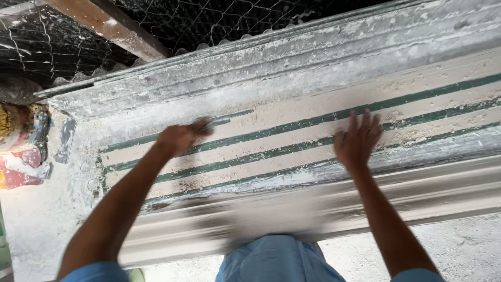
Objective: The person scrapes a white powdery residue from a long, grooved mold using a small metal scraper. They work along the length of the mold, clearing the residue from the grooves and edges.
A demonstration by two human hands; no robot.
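A long moulded panel (pixel 292 104), grey-white with dusty beige bands and thin green stripes (pixel 313 121), runs across the view. My left hand (pixel 179 138) is closed around a small flat tool, its blurred tip pressed on the upper beige band near the panel's left end. My right hand (pixel 359 140) lies flat on the striped bands, fingers spread, holding nothing. Both forearms reach up from the bottom edge.
A brown wooden beam (pixel 107 23) and wire mesh (pixel 209 21) lie beyond the panel's far edge. A flat grey scraper-like blade (pixel 66 140) and a worn red-and-yellow bag (pixel 18 146) sit at the left. Rough grey plaster surface (pixel 459 245) shows at the lower right.
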